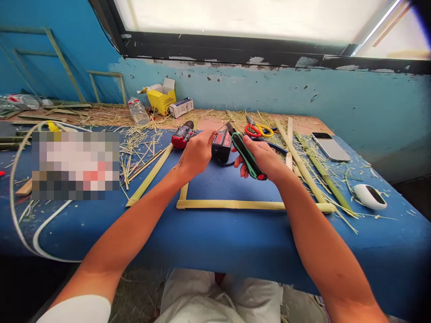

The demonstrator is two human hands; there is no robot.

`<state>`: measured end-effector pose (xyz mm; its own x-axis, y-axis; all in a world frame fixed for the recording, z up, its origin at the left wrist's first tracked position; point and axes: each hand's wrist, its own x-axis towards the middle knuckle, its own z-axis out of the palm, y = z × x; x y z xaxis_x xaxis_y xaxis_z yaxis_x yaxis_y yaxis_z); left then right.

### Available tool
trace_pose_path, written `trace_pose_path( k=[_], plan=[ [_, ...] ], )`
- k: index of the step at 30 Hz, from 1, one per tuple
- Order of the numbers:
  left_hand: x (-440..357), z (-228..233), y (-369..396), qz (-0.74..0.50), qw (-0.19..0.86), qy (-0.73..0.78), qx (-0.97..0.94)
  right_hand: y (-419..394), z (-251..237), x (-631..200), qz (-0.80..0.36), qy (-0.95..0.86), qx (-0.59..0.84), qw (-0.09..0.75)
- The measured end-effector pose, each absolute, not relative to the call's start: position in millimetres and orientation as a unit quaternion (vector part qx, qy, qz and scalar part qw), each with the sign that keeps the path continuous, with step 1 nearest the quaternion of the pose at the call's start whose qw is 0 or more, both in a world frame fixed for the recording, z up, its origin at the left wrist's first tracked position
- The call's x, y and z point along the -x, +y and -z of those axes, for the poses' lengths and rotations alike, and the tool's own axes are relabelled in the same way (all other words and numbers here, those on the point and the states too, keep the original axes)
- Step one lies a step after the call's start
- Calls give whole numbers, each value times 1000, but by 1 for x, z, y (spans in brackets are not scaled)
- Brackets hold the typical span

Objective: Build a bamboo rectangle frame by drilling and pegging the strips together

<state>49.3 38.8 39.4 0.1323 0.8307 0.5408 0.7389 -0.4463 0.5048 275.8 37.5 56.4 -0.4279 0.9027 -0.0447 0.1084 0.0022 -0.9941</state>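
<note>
Head view: a green knife [248, 156] is clenched in the right hand [264, 158]; a thin bamboo sliver [220, 127] is pinched by the left hand [197, 152] above the blue table [215, 242].

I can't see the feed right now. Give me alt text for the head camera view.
Over a blue table, the right hand holds a green-and-black utility knife while the left hand pinches a thin bamboo sliver. A red cordless drill lies behind them, bamboo strips in front.
</note>
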Motion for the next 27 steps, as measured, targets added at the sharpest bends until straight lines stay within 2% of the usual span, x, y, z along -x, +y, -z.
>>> trace_pose_path(
  k=[2, 4, 6, 9, 11, 13, 16, 18, 20, 24, 27],
  plan=[
    [-33, -41, 50, -389, 35, 551, -738, 35, -61, -276, -589, -620, 395, 336],
    [-6, -47, 65, -396, 18, 618, -679, 34, -68, -277, -586, -610, 388, 365],
    [23, -55, 77, -440, 18, 659, -610, 34, -72, -280, -568, -596, 394, 408],
    [42, -63, 82, -524, 34, 630, -572, 40, -70, -281, -554, -587, 409, 426],
    [30, -64, 77, -553, 100, 592, -578, 43, -64, -279, -546, -589, 419, 424],
    [5, -61, 69, -541, 231, 556, -587, 44, -57, -275, -499, -609, 435, 437],
    [-32, -55, 55, -506, 413, 502, -567, 41, -48, -269, -320, -682, 462, 468],
    [-48, -53, 48, -495, 464, 467, -566, 38, -44, -266, -195, -721, 466, 474],
    [-55, -51, 44, -492, 495, 441, -565, 36, -41, -264, -130, -748, 452, 467],
    [-58, -47, 40, -503, 505, 416, -564, 34, -36, -261, -103, -781, 438, 433],
    [-58, -45, 36, -514, 422, 436, -607, 33, -36, -259, -81, -784, 451, 418]
  ],
)
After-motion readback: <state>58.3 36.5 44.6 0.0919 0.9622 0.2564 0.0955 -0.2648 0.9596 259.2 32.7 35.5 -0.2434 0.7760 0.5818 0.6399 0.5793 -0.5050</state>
